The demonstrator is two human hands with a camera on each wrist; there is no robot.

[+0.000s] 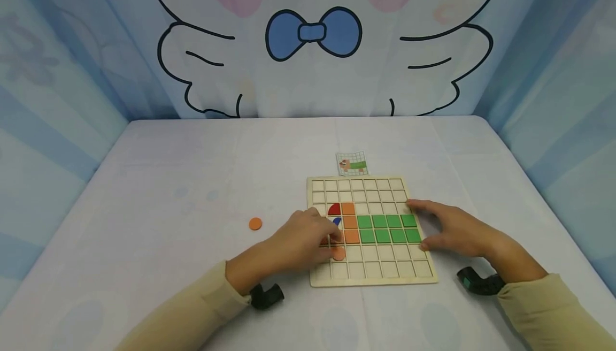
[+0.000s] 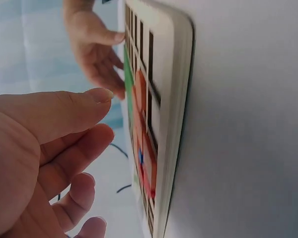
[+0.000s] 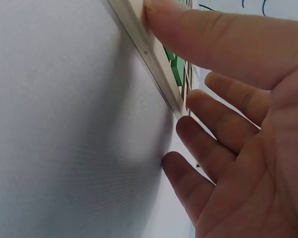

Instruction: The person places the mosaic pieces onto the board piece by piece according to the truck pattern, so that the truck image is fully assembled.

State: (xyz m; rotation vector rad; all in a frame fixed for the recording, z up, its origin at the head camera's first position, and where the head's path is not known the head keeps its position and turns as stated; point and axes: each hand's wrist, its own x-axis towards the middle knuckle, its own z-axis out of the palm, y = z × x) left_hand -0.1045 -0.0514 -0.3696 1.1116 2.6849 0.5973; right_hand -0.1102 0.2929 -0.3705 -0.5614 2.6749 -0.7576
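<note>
A wooden grid board (image 1: 370,272) lies on the table with flat coloured pieces in its cells. Green squares (image 1: 387,228) form two rows beside a column of orange squares (image 1: 349,222); a red quarter-round piece (image 1: 334,210) and a partly covered blue-marked piece (image 1: 337,221) sit left of that column. Over the board's left side hovers my left hand (image 1: 303,238), fingers loosely bent, nothing between thumb and forefinger in the left wrist view. A round orange piece (image 1: 339,253) lies by its thumb. My right hand (image 1: 459,228) rests its thumb (image 3: 188,34) on the board's right edge, fingers extended.
Another round orange piece (image 1: 255,223) lies on the white tablecloth left of the board. Behind the board is a small picture card (image 1: 352,163) showing a gridded animal figure. A printed curtain (image 1: 313,83) stands along the table's far edge.
</note>
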